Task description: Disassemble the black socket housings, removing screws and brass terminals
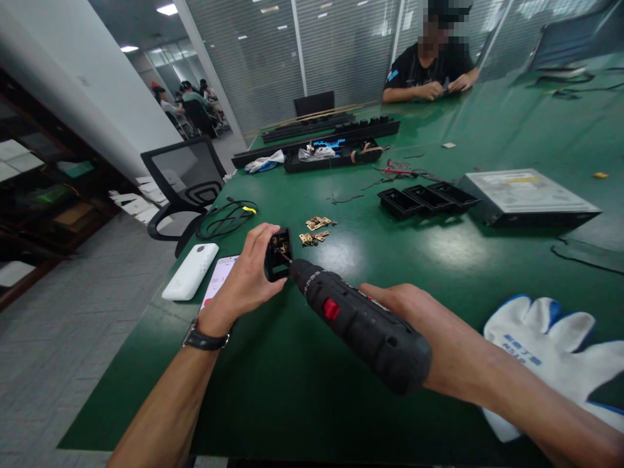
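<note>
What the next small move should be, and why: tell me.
Probably check the bit's seating before running the drill. The right grip holds the drill with its bit pointing into the open black box, which the left grip holds; brass-coloured parts show inside, but whether the bit meets a screw is too small to tell.

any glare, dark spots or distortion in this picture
Head view: pale glare on the table below the black trays; head view: deep shade inside the black housing in the left hand; head view: partition uprights lean, as through a wide lens; head view: pixelation over the head of the seated person.
</note>
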The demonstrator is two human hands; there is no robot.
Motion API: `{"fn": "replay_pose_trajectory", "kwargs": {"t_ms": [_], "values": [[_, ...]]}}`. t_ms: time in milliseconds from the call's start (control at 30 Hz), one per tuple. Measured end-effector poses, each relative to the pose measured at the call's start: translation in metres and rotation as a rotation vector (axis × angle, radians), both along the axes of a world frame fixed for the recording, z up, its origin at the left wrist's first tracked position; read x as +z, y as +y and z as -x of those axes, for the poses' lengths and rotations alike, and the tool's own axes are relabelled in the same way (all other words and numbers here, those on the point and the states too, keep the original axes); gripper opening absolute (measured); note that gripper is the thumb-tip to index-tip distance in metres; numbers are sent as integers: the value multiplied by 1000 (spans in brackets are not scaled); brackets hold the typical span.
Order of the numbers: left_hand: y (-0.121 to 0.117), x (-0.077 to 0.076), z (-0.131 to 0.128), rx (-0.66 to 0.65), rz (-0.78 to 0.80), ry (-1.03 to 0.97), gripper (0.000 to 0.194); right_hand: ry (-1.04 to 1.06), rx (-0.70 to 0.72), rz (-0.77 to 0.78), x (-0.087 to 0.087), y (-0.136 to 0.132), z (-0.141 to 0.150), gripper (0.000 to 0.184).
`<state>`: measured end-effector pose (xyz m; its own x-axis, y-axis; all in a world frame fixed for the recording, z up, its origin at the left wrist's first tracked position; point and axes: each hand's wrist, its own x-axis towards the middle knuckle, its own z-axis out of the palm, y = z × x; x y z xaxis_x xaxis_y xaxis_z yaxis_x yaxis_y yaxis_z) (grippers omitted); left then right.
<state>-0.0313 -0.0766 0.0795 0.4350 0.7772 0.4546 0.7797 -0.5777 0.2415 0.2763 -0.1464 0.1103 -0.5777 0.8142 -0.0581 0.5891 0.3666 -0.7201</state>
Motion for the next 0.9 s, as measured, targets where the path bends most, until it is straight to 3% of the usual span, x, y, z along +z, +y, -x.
{"fn": "replay_pose_trajectory", "kwargs": {"t_ms": [433,700,800,900], "values": [[2,-5,0,-3,38,-8,95,17,-49,-36,-5,-2,-1,16],[8,-17,1,60,111,-92,96,-24,-30,-83,-8,3,1,19],[10,-21,-2,122,197,-143,96,79,-25,-62,-7,6,-6,14],[11,-25,-4,193,308,-192,99,266,-117,-73,-6,10,-14,8]]}}
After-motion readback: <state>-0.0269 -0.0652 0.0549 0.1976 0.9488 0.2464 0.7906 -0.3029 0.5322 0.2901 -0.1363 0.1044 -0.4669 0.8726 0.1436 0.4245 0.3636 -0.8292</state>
